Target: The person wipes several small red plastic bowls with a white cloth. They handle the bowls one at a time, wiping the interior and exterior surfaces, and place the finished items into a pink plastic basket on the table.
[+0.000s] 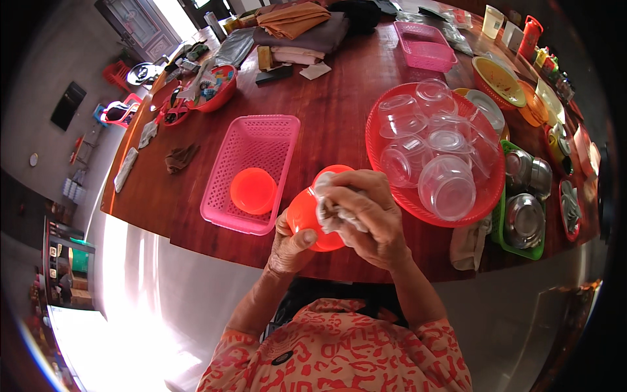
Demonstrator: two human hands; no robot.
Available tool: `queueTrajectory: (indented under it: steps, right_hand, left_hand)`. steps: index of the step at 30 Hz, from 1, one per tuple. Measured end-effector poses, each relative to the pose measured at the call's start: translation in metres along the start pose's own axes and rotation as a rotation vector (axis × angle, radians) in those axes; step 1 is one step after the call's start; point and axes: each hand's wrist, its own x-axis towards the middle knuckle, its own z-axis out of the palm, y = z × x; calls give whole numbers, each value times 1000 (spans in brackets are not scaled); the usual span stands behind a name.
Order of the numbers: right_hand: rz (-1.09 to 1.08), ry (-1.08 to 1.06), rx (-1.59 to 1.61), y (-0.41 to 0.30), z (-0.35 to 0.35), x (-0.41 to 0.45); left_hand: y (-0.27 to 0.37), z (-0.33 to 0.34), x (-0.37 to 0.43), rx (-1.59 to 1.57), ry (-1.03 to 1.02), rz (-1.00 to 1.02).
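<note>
My left hand [293, 245] grips an orange plastic bowl [304, 210] by its side, thumb on its lower edge. With my right hand [374, 210] I press a crumpled whitish cloth [337, 210] against this bowl. Another orange rounded part [332, 170] shows just beyond it; whether it belongs to the same bowl I cannot tell, since my right hand and the cloth cover much of it. To the left, a pink perforated plastic basket [215, 196] has one orange bowl [253, 191] in its near end.
On the right is a red plastic basket [374, 147] of clear plastic containers [446, 188]. Beside it are a green basket [498, 220] of metal bowls [524, 220] and a cloth [468, 247]. Farther back lie folded fabrics [294, 22], pink baskets [426, 46] and a red basin [215, 100] of small items.
</note>
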Motion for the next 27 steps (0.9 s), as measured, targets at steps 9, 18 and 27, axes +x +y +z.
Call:
queueTrajectory:
  steps: [9,18,27]
  right_hand:
    - [121,205,-88,-14,26,-58]
    - [-75,290,-326,-28,-4,-37]
    - [113,227,-108,-5,3,-15]
  left_hand:
    - [-6,7,12,-405,134,-21]
    - [-10,8,21,-641,149,-111]
    - [-15,14,9,-500,158,-208]
